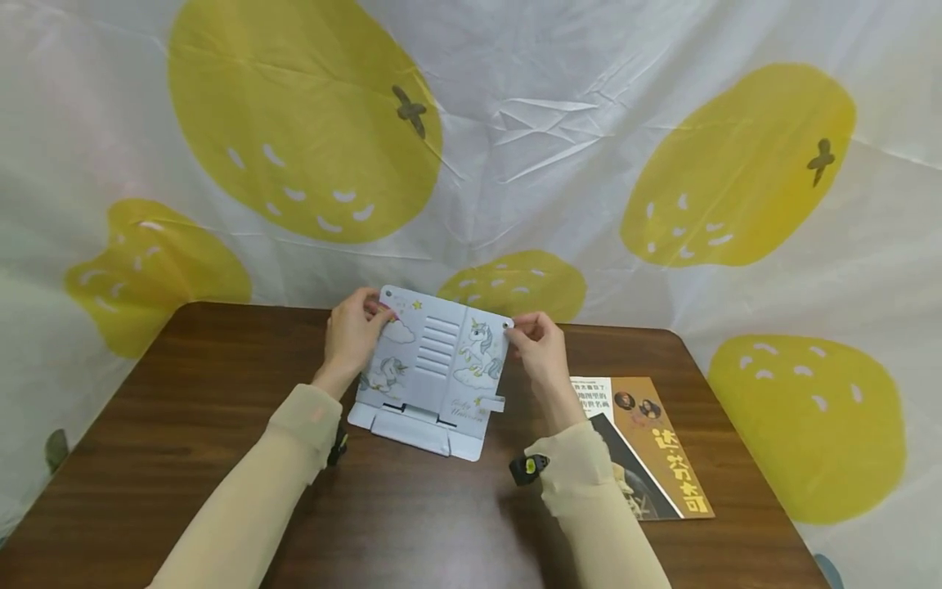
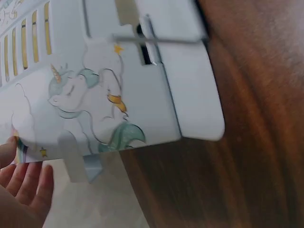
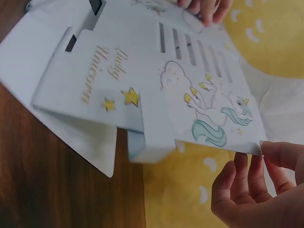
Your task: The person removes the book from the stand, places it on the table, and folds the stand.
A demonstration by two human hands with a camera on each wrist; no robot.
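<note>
A white book stand printed with unicorns, clouds and stars is tilted up over the table, its lower ledge toward me. My left hand pinches its upper left edge, thumb on the front and fingers behind, as the left wrist view also shows. At the upper right corner my right hand pinches the panel the same way. Slots run down the panel's middle. A white clip sticks out from its right edge in the right wrist view, and another clip shows at the opposite edge.
A book with an orange, white and black cover lies on the brown wooden table at the right, partly under my right forearm. Behind the table hangs a white curtain with yellow fruit shapes.
</note>
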